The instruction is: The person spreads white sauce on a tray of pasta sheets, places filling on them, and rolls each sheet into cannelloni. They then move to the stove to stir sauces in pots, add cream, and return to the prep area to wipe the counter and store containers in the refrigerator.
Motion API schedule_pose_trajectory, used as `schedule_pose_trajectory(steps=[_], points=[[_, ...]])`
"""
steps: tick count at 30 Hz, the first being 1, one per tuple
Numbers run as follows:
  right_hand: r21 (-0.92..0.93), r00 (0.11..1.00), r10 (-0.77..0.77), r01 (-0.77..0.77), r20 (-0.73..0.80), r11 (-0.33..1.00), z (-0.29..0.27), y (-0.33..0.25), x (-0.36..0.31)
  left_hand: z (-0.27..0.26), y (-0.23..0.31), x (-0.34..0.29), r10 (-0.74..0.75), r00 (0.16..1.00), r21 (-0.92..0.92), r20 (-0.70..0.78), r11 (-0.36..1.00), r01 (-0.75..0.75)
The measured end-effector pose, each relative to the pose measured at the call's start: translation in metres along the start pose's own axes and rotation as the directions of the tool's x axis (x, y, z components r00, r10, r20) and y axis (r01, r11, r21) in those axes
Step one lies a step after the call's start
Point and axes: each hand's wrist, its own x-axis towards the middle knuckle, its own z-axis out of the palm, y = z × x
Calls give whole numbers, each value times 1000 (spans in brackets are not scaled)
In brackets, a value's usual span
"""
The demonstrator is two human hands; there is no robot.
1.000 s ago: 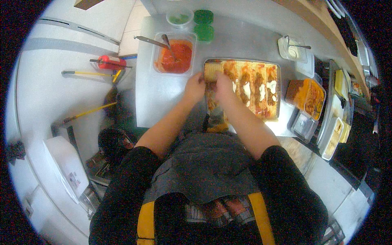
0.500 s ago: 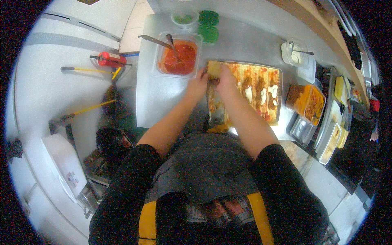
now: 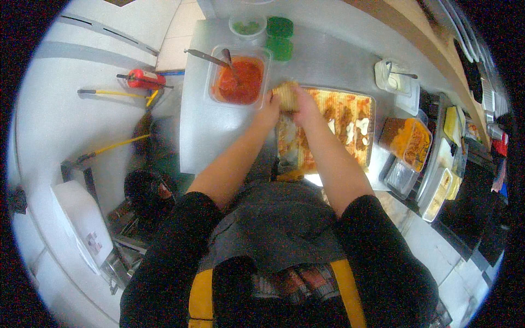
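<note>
A ridged, pale yellow lasagna sheet (image 3: 286, 98) is held up above the far left corner of a rectangular baking tray (image 3: 374, 123). My left hand (image 3: 267, 113) grips its left end with the fingers closed. My right hand (image 3: 307, 108) has closed on its right end. In the tray lie ridged pasta sheets (image 3: 358, 104) smeared with red sauce, with strips of brown filling (image 3: 343, 116) and blobs of white sauce (image 3: 362, 126). My right forearm hides part of the tray's middle.
Beyond my left hand stands a clear tub of red sauce (image 3: 249, 82) with utensils. Behind it are a bowl (image 3: 247, 27) and green lids (image 3: 280, 48). To the right are a white sauce tub (image 3: 389, 82) and a container of orange-brown filling (image 3: 411, 139). A shelf edge (image 3: 432, 71) overhangs the right.
Both hands have raised the lasagna sheet a little from the tray's far left corner. It now tilts between them. The view has shifted slightly.
</note>
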Motion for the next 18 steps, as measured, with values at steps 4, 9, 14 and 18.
schedule_pose_trajectory(steps=[4, 9, 14, 18], points=[[31, 997, 24, -26, 70, 999, -5, 2, -16, -7, 10, -18, -81, 996, 75, 30, 994, 79], [52, 1000, 18, -19, 9, 998, -17, 8, -51, -14, 25, -38, 168, 986, 152, 21, 974, -169], [194, 987, 56, -86, 153, 977, -51, 10, -104, -24, 33, -77, 101, 985, -55, 139, 994, -94], [222, 997, -5, -13, 80, 975, -97, 9, -153, -46, 4, -82, 51, 972, -34, 229, 998, -45]])
